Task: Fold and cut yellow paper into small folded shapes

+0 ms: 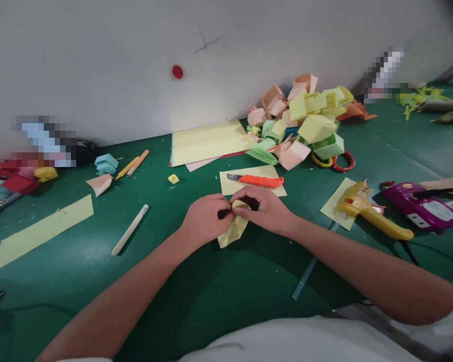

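Note:
Between my two hands is a small folded piece of pale yellow paper [234, 232], its lower part hanging below the fingers. My left hand [206, 216] pinches its left edge, fingertips meeting those of the other hand. On the right side, my right hand [266, 208] grips the paper's top with thumb and forefinger. Just beyond the hands an orange utility knife [262, 181], blade out to the left, lies on a yellow paper sheet [226, 187]. Part of the folded paper is hidden by my fingers.
Folded paper pieces [317, 128] are heaped by the wall, beside red-handled scissors [344, 161]. A yellow glue gun [377, 211] and a purple power strip [423, 206] lie right. Left are a white stick [130, 230], a yellow strip [45, 231] and pencils [138, 163]. Stacked sheets [207, 143] lie behind.

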Available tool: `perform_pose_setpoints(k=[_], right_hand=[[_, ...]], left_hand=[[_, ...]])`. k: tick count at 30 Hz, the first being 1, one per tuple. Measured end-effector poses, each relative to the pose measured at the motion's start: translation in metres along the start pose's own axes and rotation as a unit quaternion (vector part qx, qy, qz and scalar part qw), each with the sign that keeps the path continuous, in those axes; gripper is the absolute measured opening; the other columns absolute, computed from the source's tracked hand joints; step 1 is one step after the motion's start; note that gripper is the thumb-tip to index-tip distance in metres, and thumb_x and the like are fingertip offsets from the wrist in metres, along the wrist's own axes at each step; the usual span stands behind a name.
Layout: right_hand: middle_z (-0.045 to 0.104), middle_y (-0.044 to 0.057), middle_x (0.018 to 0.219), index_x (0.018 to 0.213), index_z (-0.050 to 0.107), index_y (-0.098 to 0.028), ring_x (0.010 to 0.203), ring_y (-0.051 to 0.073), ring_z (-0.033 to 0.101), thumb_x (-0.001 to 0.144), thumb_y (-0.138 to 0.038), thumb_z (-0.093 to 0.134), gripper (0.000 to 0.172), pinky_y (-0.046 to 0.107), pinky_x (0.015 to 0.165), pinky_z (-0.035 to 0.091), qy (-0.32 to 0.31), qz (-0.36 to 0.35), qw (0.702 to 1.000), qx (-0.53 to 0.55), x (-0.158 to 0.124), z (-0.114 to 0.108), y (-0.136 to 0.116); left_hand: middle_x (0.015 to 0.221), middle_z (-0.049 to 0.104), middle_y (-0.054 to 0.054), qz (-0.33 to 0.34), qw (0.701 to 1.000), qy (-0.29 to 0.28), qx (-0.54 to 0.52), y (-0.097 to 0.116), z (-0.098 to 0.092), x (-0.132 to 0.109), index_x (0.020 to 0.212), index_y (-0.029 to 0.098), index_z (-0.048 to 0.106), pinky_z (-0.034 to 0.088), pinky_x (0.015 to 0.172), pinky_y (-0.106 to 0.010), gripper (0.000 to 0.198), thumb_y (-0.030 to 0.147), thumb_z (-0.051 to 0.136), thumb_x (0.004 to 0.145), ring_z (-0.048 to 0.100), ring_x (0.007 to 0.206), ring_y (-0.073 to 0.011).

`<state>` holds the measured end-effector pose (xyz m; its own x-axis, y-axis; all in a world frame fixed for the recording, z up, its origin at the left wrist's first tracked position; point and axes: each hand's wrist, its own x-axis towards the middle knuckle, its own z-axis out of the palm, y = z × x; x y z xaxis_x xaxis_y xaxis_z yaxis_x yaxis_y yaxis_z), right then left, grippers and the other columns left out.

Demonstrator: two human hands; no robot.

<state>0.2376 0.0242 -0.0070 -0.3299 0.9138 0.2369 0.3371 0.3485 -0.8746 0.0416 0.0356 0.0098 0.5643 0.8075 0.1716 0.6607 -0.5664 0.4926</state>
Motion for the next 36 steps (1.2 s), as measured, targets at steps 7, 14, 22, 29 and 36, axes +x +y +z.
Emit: perform_pose_setpoints(k=[7,14,22,29,36], right_hand=[[0.067,0.003,0.088,0.085,0.069,-0.02,0.081,0.017,0.06,0.089,-0.022,0.062,0.009,0.031,0.071,0.046,-0.004,-0.045,0.999,-0.024,-0.001,0.0,-0.001],[0.067,0.003,0.093,0.108,0.065,-0.021,0.077,0.016,0.06,0.086,-0.026,0.06,0.023,0.03,0.068,0.049,0.02,0.044,0.999,-0.004,-0.002,-0.005,0.001],[0.072,0.001,0.083,0.089,0.07,-0.02,0.074,0.017,0.063,0.087,-0.037,0.065,0.018,0.03,0.066,0.047,0.018,0.104,0.994,-0.026,0.001,-0.005,0.0],[0.071,0.001,0.083,0.087,0.07,-0.02,0.07,0.015,0.061,0.09,-0.023,0.062,0.01,0.027,0.063,0.044,0.047,0.01,0.993,-0.104,-0.003,0.004,0.0],[0.07,0.001,0.081,0.085,0.068,-0.021,0.071,0.016,0.061,0.089,-0.021,0.065,0.006,0.028,0.062,0.044,0.037,-0.001,0.989,-0.141,-0.003,0.005,-0.001]], left_hand=[[0.083,0.068,-0.001,-0.027,1.0,-0.001,0.014,0.006,-0.002,-0.001,0.071,0.02,0.069,0.04,0.061,-0.028,0.017,0.023,0.062,0.086,0.063,0.08,-0.0177],[0.082,0.067,0.001,-0.065,0.998,0.02,0.005,-0.002,-0.005,0.002,0.071,0.02,0.069,0.039,0.059,-0.027,0.019,0.027,0.064,0.088,0.059,0.069,-0.0127],[0.081,0.065,0.001,-0.111,0.99,0.084,0.028,-0.01,-0.003,0.003,0.067,0.018,0.061,0.035,0.057,-0.026,0.024,0.031,0.066,0.087,0.053,0.064,-0.0117],[0.08,0.063,0.001,-0.101,0.991,0.076,0.036,-0.006,0.0,0.001,0.066,0.019,0.06,0.034,0.055,-0.027,0.025,0.03,0.064,0.087,0.054,0.067,-0.0133],[0.086,0.066,0.0,-0.081,0.994,0.067,0.03,-0.008,0.002,0.001,0.072,0.019,0.065,0.038,0.058,-0.027,0.017,0.027,0.063,0.087,0.059,0.072,-0.0144]])
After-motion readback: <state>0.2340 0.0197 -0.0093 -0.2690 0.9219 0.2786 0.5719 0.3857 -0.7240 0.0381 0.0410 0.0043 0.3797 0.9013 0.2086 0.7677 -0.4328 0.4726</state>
